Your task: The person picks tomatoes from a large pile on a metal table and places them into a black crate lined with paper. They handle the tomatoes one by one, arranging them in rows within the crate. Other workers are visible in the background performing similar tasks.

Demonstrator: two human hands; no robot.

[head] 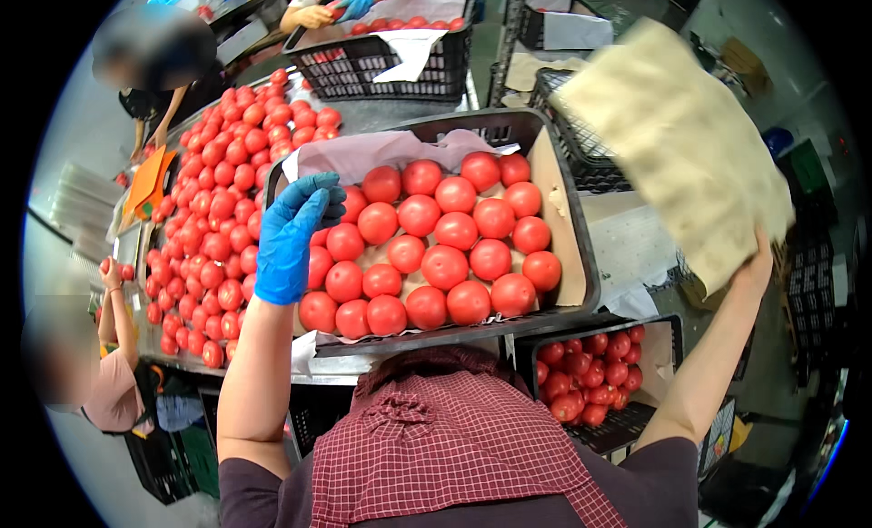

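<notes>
My right hand [755, 265], bare, grips the lower edge of a large beige sheet [681, 146], apparently paper or thin cardboard. The sheet is raised at the right, tilted and blurred. In front of me a black plastic crate [587, 255] holds a layer of red tomatoes [444, 267], with cardboard along its right wall and pale paper [381, 153] at its far side. My left hand [289, 235], in a blue glove, hovers over the crate's left side. Its fingers are curled and nothing shows in them; the inside of the grasp is hidden.
A big heap of tomatoes [218, 221] covers the metal table to the left. Another tomato crate [388, 68] stands beyond, with a co-worker's hands [334, 13] at it. A lower crate [674, 364] sits near my right side. Two more people work at the left.
</notes>
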